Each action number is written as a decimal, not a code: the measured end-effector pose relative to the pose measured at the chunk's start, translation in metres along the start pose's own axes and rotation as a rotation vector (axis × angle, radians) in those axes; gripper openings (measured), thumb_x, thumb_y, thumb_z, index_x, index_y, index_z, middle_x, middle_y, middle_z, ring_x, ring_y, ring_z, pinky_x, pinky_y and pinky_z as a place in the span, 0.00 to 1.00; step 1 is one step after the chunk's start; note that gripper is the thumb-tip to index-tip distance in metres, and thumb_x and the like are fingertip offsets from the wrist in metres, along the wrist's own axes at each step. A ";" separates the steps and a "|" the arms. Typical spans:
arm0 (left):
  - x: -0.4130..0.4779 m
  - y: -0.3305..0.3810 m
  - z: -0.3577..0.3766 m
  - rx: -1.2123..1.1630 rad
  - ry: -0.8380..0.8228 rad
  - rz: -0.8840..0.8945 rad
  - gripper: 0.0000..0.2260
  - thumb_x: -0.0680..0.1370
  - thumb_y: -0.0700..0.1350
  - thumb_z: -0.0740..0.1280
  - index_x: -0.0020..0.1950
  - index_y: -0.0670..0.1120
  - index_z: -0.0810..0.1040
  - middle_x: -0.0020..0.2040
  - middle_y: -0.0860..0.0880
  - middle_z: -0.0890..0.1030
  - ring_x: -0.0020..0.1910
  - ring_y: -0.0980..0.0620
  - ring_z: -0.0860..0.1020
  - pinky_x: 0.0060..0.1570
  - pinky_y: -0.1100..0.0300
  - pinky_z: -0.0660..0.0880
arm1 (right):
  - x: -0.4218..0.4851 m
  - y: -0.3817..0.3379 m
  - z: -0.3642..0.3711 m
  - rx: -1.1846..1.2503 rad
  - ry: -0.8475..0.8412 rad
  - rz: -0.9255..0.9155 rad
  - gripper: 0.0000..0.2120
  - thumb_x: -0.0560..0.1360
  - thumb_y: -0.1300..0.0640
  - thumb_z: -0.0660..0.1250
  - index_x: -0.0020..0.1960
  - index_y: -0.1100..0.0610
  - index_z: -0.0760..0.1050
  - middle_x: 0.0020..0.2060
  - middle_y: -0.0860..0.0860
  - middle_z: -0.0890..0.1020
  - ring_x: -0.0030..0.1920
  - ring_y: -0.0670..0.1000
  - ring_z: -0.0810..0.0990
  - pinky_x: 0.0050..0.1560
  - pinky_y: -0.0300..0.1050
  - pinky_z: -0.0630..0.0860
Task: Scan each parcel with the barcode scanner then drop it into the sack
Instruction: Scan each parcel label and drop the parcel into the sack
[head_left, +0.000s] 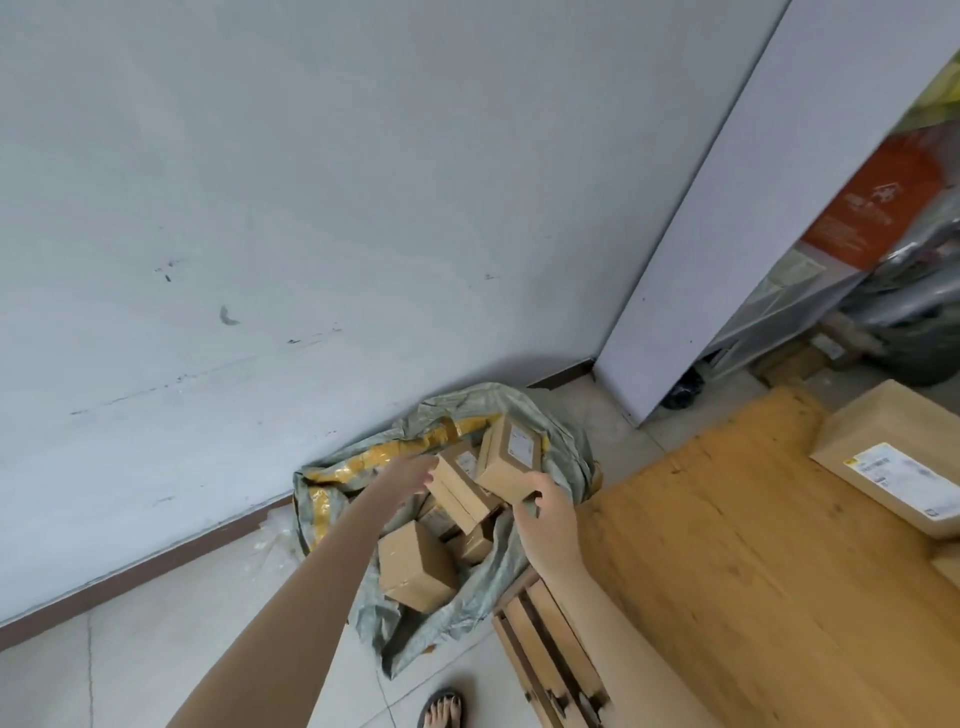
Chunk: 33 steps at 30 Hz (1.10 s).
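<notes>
- Sack (569, 462) sits on the floor (208, 649) at 6 o'clock of the view, against the wall. Its mouth is slumped wide open, so parcels can go straight in from above.
- Left hand (408, 475) reaches in from 7 o'clock with fingers (428, 472) straight and apart, tips at the end of the long parcel (460, 493). Looks like a nudge to settle it in the sack, not a grip.
- Right hand (548, 519) comes in from 5 o'clock, fingers curled round a small dark thing, prob. the scanner (531, 506). It's mostly hidden, so that's a judgement. Keeping it in hand would save picking it up for each scan.
- Labelled parcel (511, 457) is tilted at 1 o'clock in the sack, label up, its lower corner just by the right hand. Can't tell if they touch.
- Cube parcel (415, 569) lies at 7 o'clock in the sack, w/ more boxes wedged between.
- Wooden surface (727, 545) is at 4 o'clock, just beside the sack for a short carry. Big parcel (893, 467) waits on it at 3 o'clock, label up, not yet in the sack.
- Judgement: mid-run, drop step in hand, at least one parcel left.
</notes>
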<state>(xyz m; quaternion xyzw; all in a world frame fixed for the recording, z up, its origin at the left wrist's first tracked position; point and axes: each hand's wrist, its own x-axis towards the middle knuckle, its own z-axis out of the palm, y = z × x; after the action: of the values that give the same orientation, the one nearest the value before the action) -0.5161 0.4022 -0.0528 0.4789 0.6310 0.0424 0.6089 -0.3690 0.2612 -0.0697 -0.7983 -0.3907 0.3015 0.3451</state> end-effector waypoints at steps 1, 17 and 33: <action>-0.001 0.008 0.009 0.036 -0.030 0.022 0.15 0.81 0.48 0.60 0.63 0.41 0.75 0.57 0.45 0.78 0.53 0.48 0.77 0.44 0.58 0.70 | 0.000 0.002 -0.006 0.008 0.013 0.008 0.18 0.78 0.61 0.62 0.67 0.57 0.70 0.63 0.49 0.75 0.65 0.47 0.72 0.64 0.38 0.70; -0.065 0.110 0.297 0.399 -0.375 0.316 0.08 0.81 0.47 0.62 0.44 0.45 0.74 0.42 0.48 0.76 0.42 0.50 0.75 0.40 0.58 0.69 | -0.075 0.139 -0.238 -0.003 0.456 0.301 0.14 0.78 0.54 0.64 0.63 0.49 0.72 0.57 0.44 0.73 0.54 0.41 0.76 0.46 0.29 0.70; -0.164 0.140 0.605 0.634 -0.538 0.659 0.27 0.82 0.50 0.60 0.79 0.48 0.56 0.77 0.47 0.62 0.75 0.46 0.62 0.71 0.50 0.62 | -0.161 0.307 -0.478 0.026 0.826 0.608 0.24 0.76 0.59 0.64 0.72 0.55 0.64 0.66 0.54 0.71 0.62 0.54 0.74 0.61 0.46 0.74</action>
<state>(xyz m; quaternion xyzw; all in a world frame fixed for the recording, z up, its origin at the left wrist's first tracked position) 0.0179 0.0496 0.0011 0.8063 0.2504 -0.0855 0.5290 0.0348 -0.1636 -0.0003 -0.9241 0.0320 0.0523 0.3773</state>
